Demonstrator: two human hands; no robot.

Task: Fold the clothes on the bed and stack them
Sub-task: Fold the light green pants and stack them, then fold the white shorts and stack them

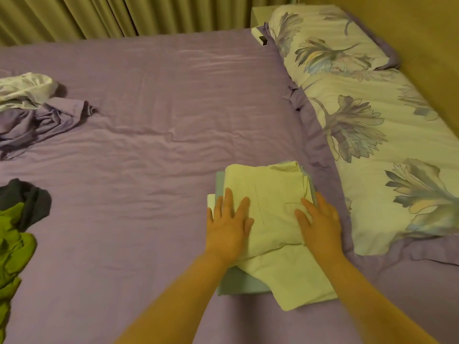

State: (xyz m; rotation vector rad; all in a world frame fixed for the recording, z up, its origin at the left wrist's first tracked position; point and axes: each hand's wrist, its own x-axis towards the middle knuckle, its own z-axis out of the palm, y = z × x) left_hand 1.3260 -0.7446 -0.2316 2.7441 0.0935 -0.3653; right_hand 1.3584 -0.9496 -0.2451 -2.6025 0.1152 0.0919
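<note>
A folded pale cream garment [270, 194] lies on top of a folded light blue-green piece [238, 281], forming a small stack on the purple bed sheet [161, 95] near the pillows. My left hand [229, 227] presses flat on the left side of the cream garment with fingers straight. My right hand [320, 224] presses flat on its right side. A crumpled lime green garment [12, 252] with a dark grey one [29, 199] lies at the left edge. A crumpled white piece [24, 88] and a lavender one [42, 120] lie further back on the left.
Two floral pillows [372, 125] run along the right side against a yellowish headboard [422, 45]. Olive curtains [124, 16] hang behind the bed. A small white nightstand [259, 28] stands in the far corner.
</note>
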